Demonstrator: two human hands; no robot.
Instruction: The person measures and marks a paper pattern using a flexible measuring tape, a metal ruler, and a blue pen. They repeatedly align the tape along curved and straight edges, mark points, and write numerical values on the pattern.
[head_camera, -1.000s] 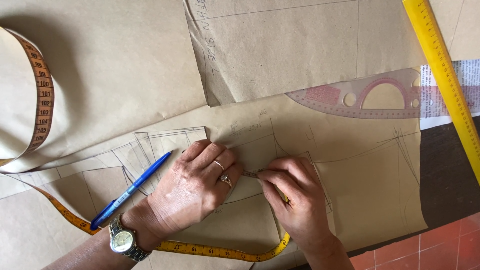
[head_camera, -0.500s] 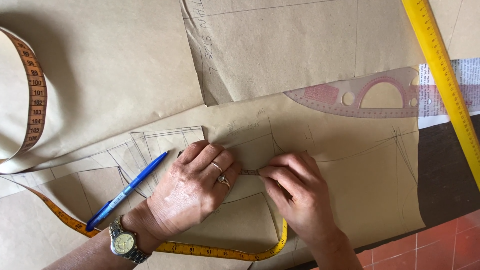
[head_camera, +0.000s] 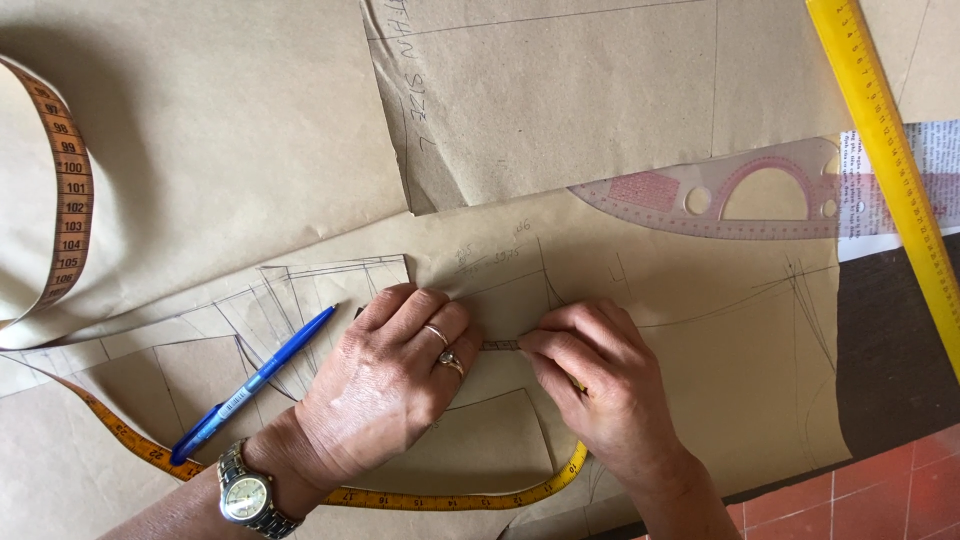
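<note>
Left hand: the left hand (head_camera: 400, 375), wristwatch (head_camera: 248, 497) at the wrist and rings on two fingers, lies palm-down near the near edge of the table, fingers together and pressed flat on the brown pattern paper (head_camera: 640, 330); its fingertips pin one end of a short stretch of tape, apparently so the tape stays put along a pencilled line.

Right hand: the right hand (head_camera: 600, 385) sits just beside it, fingertips closed in a pinch on the same stretch of tape, pulling it taut towards the left fingertips (whether it also grips a pencil I cannot tell; a yellowish tip shows under the palm).

Tape measure: the yellow tape measure (head_camera: 440, 497) loops along the near edge under both wrists, runs up between the two hands, and its other length curls upright at the far-left edge (head_camera: 75, 190), out of the way.

Pen: a blue ballpoint pen (head_camera: 255, 385) lies on the paper just left of the left hand, touching nothing else, within easy reach.

Small traced piece: a lighter paper piece (head_camera: 300, 290) with drawn lines lies partly under the left hand.

Curve ruler: a clear pink-tinted curve ruler (head_camera: 730, 205) rests farther off towards the right edge, across two overlapping sheets.

Straight ruler: a long yellow ruler (head_camera: 890, 170) slants down the far-right corner, partly over a strip of newsprint (head_camera: 940, 160).

Floor: red tiles (head_camera: 880, 495) show past the near-right corner.
</note>
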